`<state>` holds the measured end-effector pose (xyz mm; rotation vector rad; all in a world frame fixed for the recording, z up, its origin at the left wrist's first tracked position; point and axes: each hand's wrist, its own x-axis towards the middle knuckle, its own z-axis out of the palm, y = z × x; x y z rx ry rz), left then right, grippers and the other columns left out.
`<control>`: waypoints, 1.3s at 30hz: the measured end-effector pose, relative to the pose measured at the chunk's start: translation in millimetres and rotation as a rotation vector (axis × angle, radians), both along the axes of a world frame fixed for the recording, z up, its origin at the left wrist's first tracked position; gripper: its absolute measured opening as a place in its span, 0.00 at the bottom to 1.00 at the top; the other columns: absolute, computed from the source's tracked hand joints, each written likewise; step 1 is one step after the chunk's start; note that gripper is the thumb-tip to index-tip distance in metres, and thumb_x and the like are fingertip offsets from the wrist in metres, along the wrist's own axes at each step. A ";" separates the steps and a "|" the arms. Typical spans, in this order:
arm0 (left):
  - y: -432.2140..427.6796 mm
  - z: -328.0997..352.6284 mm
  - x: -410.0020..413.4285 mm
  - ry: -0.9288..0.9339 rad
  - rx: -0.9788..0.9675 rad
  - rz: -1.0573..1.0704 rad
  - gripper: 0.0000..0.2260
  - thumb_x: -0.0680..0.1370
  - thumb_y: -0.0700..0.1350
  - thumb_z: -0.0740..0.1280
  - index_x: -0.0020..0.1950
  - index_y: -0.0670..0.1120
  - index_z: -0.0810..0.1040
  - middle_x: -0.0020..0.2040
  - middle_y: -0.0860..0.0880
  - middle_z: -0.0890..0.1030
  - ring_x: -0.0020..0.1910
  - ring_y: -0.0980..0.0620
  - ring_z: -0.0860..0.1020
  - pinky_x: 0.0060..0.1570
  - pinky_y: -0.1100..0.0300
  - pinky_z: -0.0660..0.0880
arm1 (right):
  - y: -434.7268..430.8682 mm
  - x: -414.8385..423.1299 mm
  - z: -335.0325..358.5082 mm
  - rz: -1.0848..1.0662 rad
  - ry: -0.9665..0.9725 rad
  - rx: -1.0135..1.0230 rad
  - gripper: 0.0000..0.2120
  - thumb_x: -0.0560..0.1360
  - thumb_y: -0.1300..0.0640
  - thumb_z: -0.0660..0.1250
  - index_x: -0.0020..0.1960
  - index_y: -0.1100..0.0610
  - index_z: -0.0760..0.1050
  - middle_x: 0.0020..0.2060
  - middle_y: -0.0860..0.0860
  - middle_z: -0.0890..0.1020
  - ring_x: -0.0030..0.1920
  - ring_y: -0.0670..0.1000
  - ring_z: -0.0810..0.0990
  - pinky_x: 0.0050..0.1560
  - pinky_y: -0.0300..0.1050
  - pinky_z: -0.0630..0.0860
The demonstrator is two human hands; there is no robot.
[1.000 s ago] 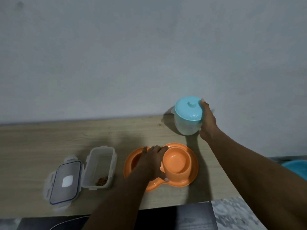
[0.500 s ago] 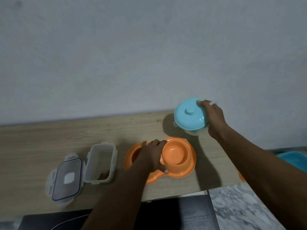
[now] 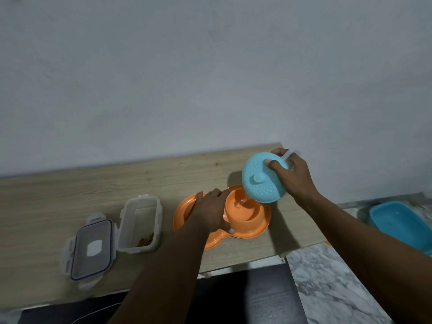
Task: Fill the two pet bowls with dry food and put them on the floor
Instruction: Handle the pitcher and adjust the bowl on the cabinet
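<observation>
Orange, turquoise and pale wood against a grey-white wall (image 3: pixel 210 78).
The double bowl (image 3: pixel 247 228) is bright orange, the lid (image 3: pixel 264 183) turquoise with a fine dimpled texture, the jug (image 3: pixel 288 155) whitish-translucent. The clear box (image 3: pixel 140 220) holds brown kibble (image 3: pixel 146 240); its clear cover (image 3: pixel 92 249) has a dark blue seal line and a white square. The tabletop (image 3: pixel 70 197) is light wood grain, the floor (image 3: pixel 327 281) white marble veined grey, the tub (image 3: pixel 402 223) blue.

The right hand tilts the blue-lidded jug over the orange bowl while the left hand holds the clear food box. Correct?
No. In the head view the left hand holds the orange bowl, not the clear food box; the right hand does tilt the blue-lidded jug over it.
</observation>
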<state>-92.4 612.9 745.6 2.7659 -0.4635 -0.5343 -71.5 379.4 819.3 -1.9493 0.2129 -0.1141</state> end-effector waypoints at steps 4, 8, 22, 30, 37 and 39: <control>-2.0 -0.5 0.7 0.001 -0.005 0.019 0.54 0.61 0.63 0.79 0.79 0.54 0.53 0.74 0.47 0.67 0.75 0.45 0.63 0.76 0.36 0.46 | -2.1 -2.1 2.6 0.011 -0.015 -0.062 0.24 0.65 0.34 0.70 0.56 0.45 0.77 0.52 0.46 0.83 0.53 0.52 0.83 0.52 0.62 0.81; -7.4 -0.5 -4.7 0.004 -0.012 -0.027 0.54 0.61 0.62 0.79 0.79 0.54 0.53 0.75 0.47 0.66 0.76 0.45 0.62 0.76 0.37 0.45 | -6.6 -17.3 12.6 -0.050 -0.036 -0.098 0.28 0.64 0.33 0.70 0.58 0.47 0.77 0.54 0.47 0.82 0.54 0.52 0.82 0.54 0.61 0.81; -2.8 0.2 -5.2 0.011 0.014 0.006 0.54 0.62 0.63 0.79 0.79 0.54 0.53 0.76 0.47 0.65 0.76 0.44 0.62 0.76 0.38 0.45 | -16.2 -6.9 50.8 -0.019 -0.143 -0.130 0.25 0.65 0.36 0.70 0.58 0.47 0.77 0.54 0.46 0.82 0.54 0.52 0.81 0.54 0.61 0.81; -3.4 1.8 -5.9 0.011 0.024 0.000 0.54 0.62 0.63 0.79 0.80 0.53 0.52 0.76 0.46 0.65 0.76 0.44 0.61 0.76 0.38 0.45 | -18.8 -5.2 52.2 -0.014 -0.155 -0.114 0.24 0.65 0.37 0.71 0.57 0.46 0.77 0.54 0.46 0.82 0.54 0.52 0.81 0.54 0.61 0.81; -3.9 2.0 -5.8 0.017 0.023 0.007 0.54 0.62 0.62 0.79 0.80 0.54 0.52 0.76 0.47 0.64 0.77 0.44 0.61 0.76 0.39 0.45 | -17.4 -6.5 35.7 -0.014 -0.114 -0.036 0.21 0.68 0.40 0.71 0.57 0.48 0.78 0.53 0.47 0.82 0.53 0.51 0.82 0.51 0.59 0.83; -3.9 2.0 -5.7 0.019 0.020 0.010 0.53 0.63 0.62 0.79 0.79 0.54 0.52 0.76 0.47 0.64 0.77 0.44 0.61 0.76 0.39 0.45 | -15.6 -7.1 29.0 -0.025 -0.082 0.038 0.16 0.71 0.44 0.71 0.55 0.49 0.79 0.52 0.48 0.83 0.52 0.51 0.83 0.49 0.56 0.83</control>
